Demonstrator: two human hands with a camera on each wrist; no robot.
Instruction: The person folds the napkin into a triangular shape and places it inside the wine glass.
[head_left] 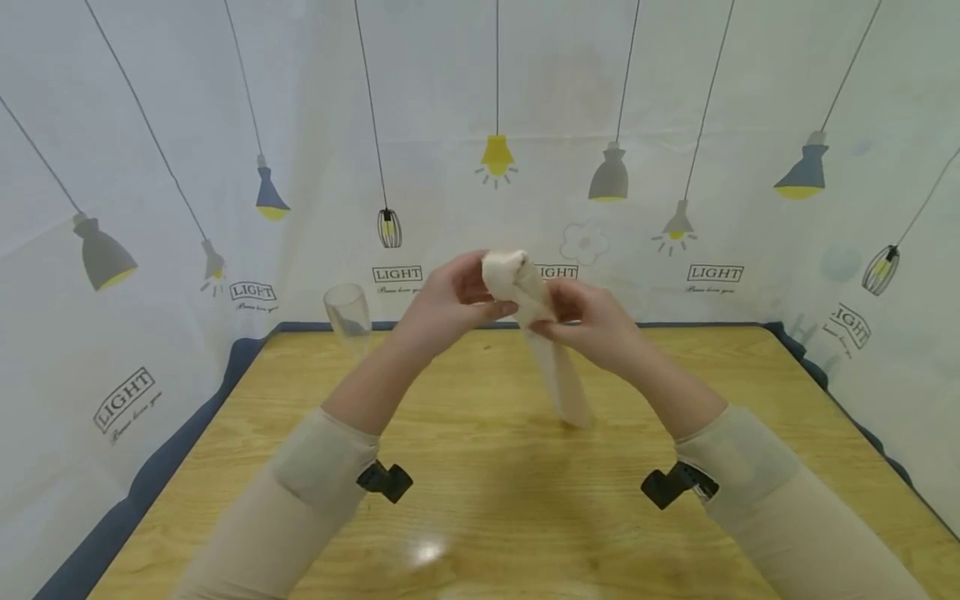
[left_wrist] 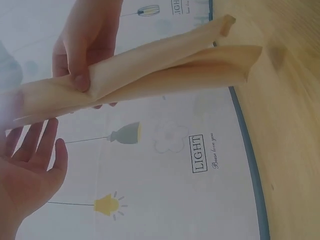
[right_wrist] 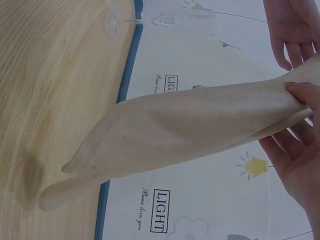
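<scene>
A cream, slightly shiny cloth napkin (head_left: 558,379), folded into a long strip with a knot-like bulge at its top, hangs down over the table. My right hand (head_left: 592,321) pinches it below the bulge, thumb in front and fingers behind. At the bulge's left side, my left hand (head_left: 450,300) holds the cloth between thumb and fingers. The left wrist view shows the left fingers (left_wrist: 32,145) partly hidden behind the cloth. Two loose ends of the napkin (right_wrist: 185,122) spread apart at the bottom in the right wrist view.
A clear stemmed glass (head_left: 348,312) stands at the table's back left, partly behind my left forearm. The wooden table (head_left: 480,492) ends at a white curtain (head_left: 480,75) printed with lamps, with a blue border along its bottom.
</scene>
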